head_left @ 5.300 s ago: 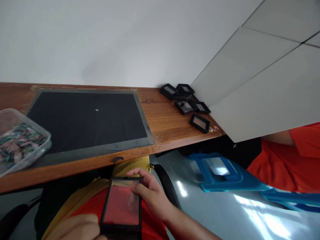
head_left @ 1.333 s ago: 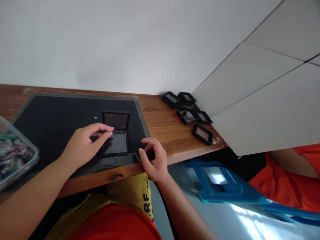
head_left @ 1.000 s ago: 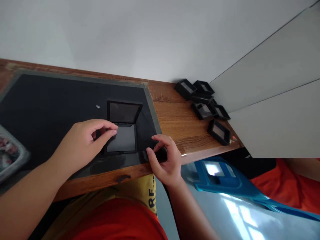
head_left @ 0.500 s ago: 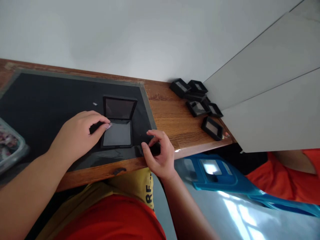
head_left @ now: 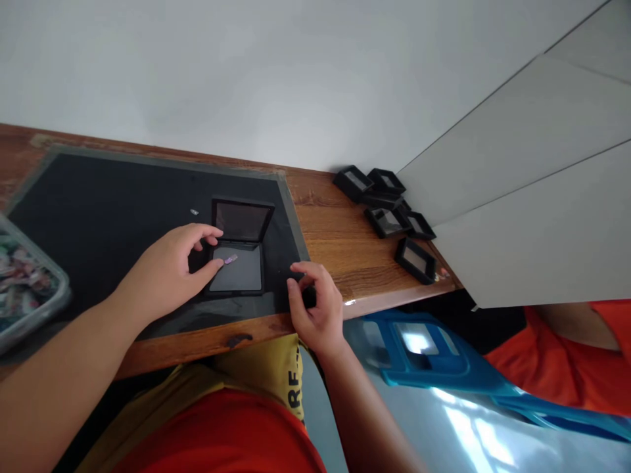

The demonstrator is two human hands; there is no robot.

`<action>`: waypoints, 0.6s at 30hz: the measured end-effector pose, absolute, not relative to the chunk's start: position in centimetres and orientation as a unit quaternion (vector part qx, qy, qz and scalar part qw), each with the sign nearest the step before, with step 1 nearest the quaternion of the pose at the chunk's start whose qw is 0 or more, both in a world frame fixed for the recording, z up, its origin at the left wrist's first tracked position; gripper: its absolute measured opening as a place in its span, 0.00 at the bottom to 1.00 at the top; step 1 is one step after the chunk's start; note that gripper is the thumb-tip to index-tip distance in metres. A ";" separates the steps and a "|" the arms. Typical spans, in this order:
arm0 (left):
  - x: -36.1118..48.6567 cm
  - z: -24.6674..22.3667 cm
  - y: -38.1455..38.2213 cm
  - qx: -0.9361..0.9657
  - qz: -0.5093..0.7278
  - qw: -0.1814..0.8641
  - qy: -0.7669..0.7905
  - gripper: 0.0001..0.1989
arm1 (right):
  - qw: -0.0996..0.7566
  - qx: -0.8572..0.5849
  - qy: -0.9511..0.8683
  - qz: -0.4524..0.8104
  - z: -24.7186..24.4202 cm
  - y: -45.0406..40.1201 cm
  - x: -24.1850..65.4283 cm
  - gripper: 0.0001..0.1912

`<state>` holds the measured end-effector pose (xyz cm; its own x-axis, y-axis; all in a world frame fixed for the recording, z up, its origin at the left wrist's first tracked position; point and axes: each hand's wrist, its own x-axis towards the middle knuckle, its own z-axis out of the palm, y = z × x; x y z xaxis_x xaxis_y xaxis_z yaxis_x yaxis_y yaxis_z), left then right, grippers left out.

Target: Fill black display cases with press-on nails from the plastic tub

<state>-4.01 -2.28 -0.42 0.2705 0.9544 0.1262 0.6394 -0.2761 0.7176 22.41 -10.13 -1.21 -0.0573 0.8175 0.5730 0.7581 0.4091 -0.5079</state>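
A black hinged display case lies opened on the dark mat, its lid tilted up at the back and a grey pad in its base. On that pad lies a small purple shiny piece, its exact kind too small to tell. My left hand is over the case's left side, thumb tip at the purple piece, with thumb and forefinger apart. To the right of the case, my right hand rests at the table edge with curled fingers, thumb and forefinger slightly apart and nothing visible between them.
A clear plastic tub of small colourful wrapped pieces stands at the left. Another small shiny piece lies on the black mat. Several black frames sit on the wooden table's right end. Beyond are a blue chair and a person's orange sleeve.
My left thumb and forefinger have parted, and the purple piece they pinched at the case's left edge now lies on the pad. The view has shifted slightly.
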 end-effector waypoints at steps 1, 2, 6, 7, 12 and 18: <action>-4.0 -0.4 -2.3 0.750 0.283 0.277 0.530 0.21 | 0.420 -0.543 -0.727 0.033 -1.2 -10.1 22.4 0.14; -4.0 -0.3 -2.3 0.755 0.283 0.275 0.524 0.19 | 0.419 -0.543 -0.727 0.031 -1.2 -10.1 22.4 0.14; -3.9 0.0 -2.5 0.795 0.277 0.248 0.479 0.15 | 0.414 -0.540 -0.732 0.023 -1.1 -10.1 22.3 0.14; -3.9 0.0 -2.5 0.808 0.273 0.240 0.463 0.15 | 0.414 -0.540 -0.733 0.021 -1.1 -10.1 22.3 0.15; -3.6 -0.3 -2.8 0.864 0.251 0.216 0.380 0.18 | 0.409 -0.544 -0.732 0.009 -1.1 -10.0 22.3 0.15; -3.2 -0.5 -2.8 0.864 0.248 0.186 0.397 0.18 | 0.406 -0.546 -0.733 -0.006 -1.2 -9.9 22.4 0.15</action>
